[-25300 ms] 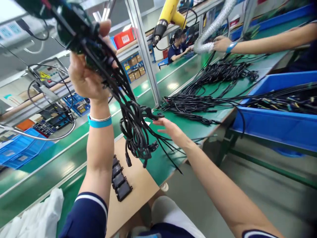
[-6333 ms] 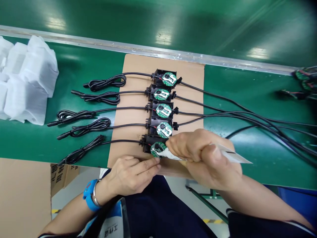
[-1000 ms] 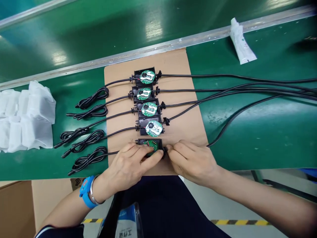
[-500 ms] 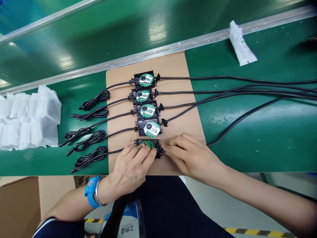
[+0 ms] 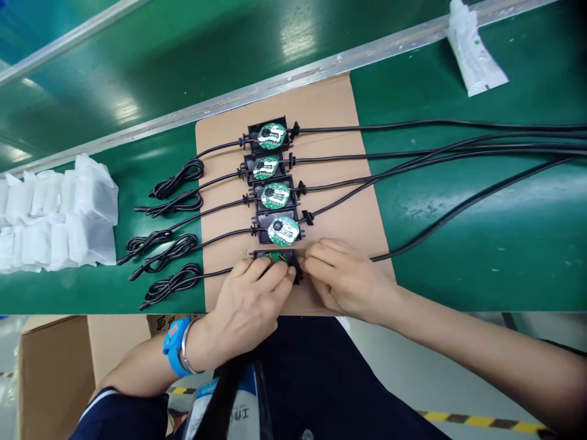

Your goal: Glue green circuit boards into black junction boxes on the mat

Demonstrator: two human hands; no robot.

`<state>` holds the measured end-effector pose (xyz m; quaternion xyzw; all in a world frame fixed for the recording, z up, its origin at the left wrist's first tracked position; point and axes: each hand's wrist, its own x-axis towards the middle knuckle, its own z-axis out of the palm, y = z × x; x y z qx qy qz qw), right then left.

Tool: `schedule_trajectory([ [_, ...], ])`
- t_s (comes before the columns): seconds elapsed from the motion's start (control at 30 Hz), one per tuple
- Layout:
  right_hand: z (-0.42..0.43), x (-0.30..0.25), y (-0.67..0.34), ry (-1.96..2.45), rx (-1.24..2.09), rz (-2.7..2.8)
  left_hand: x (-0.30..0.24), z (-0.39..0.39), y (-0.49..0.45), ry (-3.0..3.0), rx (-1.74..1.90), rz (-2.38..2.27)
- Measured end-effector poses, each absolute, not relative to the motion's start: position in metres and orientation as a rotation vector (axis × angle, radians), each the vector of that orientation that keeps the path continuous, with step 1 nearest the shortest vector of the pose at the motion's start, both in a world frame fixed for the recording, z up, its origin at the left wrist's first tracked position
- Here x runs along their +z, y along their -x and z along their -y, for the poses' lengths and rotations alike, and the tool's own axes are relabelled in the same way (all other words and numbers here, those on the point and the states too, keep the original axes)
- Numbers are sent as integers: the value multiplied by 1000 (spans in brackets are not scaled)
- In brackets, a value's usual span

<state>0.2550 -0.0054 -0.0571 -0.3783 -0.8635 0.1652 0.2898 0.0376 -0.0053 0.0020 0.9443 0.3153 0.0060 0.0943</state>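
Nearest to me on the cardboard sheet [image 5: 358, 214] lies a small black plastic case [image 5: 293, 256] with a green circuit board [image 5: 277, 256] in it. My left hand [image 5: 250, 299] is closed over the case, its fingers pressing at the board and the near wall. At the case's right end my right hand [image 5: 346, 275] pinches the black cable [image 5: 383, 256]; its fingertips hide the cable's end. Beyond them, several open black cases stand in a column, each with a round board [image 5: 283, 231] and cables from both ends. Coiled leads [image 5: 169, 286] lie to the left.
White wrapped packets [image 5: 94, 201] are stacked on the left of the green bench [image 5: 458, 244]. A white tube [image 5: 477, 55] lies at the back right, by the metal ledge [image 5: 334, 64]. Long black cables run off to the right. A cardboard box [image 5: 55, 373] stands below the bench edge.
The view has shifted slightly. My right hand has drawn in closer against the case's right end, while my left hand stays on the case.
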Motion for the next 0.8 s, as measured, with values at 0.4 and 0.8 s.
schedule_trajectory([
  [0.4,10,-52,-254,1066,496,2123,-2,14,-35,-2734,174,-1071],
  [0.8,30,-22,-185,1183,114,2416,-11,-8,5,-2470,367,-1380],
])
